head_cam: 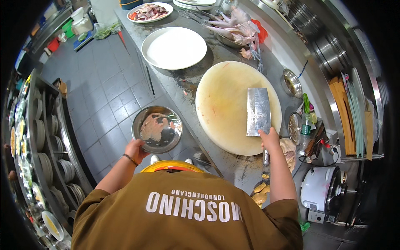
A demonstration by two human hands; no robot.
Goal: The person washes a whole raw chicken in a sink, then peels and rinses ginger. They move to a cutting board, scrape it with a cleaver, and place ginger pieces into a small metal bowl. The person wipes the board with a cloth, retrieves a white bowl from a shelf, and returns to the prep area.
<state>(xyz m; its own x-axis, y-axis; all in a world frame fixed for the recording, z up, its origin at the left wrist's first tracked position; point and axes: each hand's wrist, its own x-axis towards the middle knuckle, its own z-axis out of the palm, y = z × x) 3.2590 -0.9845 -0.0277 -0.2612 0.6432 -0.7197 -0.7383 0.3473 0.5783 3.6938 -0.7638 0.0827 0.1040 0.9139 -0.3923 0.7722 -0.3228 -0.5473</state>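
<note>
My left hand [137, 150] grips the rim of a steel bowl [159, 147], held off the counter's edge above the tiled floor. Pale pink minced meat [153, 128] lies in that bowl. In my right hand [270, 139] is the handle of a cleaver [258, 109], its broad blade flat over the right side of a round, thick chopping board [228, 103]. Faint reddish marks show on the board, with no food on it. Beyond the board stands a white oval plate [174, 47] with nothing on it.
Plucked poultry [240, 26] fills a bowl behind the board, its feet hanging over. A plate of cut meat [149, 12] stands farther back. Along the wall are a small steel bowl [292, 82], a plastic bottle [305, 131] and a white rice cooker [317, 187]. Ginger pieces [261, 192] lie near my right forearm.
</note>
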